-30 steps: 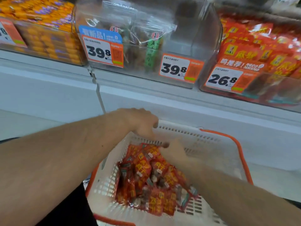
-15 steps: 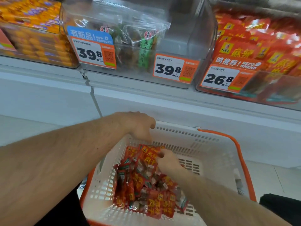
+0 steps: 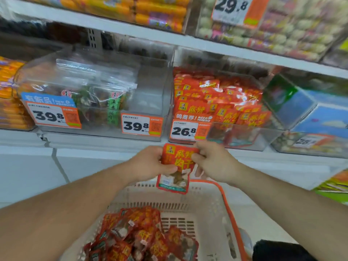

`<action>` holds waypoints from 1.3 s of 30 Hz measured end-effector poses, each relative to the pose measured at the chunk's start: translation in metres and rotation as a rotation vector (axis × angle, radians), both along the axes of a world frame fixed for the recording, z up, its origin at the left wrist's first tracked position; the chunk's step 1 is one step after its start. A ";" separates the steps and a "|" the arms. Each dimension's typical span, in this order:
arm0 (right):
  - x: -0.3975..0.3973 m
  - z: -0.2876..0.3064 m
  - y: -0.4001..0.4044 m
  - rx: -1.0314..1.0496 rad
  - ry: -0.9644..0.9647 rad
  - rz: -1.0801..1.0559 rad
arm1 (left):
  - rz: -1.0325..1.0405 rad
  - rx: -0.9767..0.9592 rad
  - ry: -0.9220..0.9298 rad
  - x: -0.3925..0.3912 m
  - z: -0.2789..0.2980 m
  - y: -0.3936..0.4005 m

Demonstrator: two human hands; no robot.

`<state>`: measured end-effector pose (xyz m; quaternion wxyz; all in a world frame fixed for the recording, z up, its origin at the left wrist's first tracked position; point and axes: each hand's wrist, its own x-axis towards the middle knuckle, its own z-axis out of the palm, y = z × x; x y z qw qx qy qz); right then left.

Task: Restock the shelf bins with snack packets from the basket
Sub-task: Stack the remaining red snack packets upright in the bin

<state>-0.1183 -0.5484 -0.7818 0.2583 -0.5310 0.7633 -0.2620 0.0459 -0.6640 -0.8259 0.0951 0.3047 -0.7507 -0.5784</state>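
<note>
Lifted clear of the basket [image 3: 212,210] now: red packet [image 3: 177,164] pinched by left hand [image 3: 148,163] and right hand [image 3: 212,161]; mid-transfer, probably needs raising over the front wall of the bin [image 3: 244,136].

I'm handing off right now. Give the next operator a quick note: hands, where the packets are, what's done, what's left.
Left hand and right hand both pinch one red snack packet, held upright above the basket's far rim, just below the 26.8 price tag.
The bin of matching red packets sits directly above and is already fairly full.
Done: one packet lifted out of the basket.
Left: drop it into that bin, then move the pile of red packets lying in the basket.
</note>
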 end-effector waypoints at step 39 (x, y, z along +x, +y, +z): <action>-0.234 0.084 -0.052 -0.033 0.952 -0.771 | 0.625 -1.052 -0.086 -0.110 0.060 0.001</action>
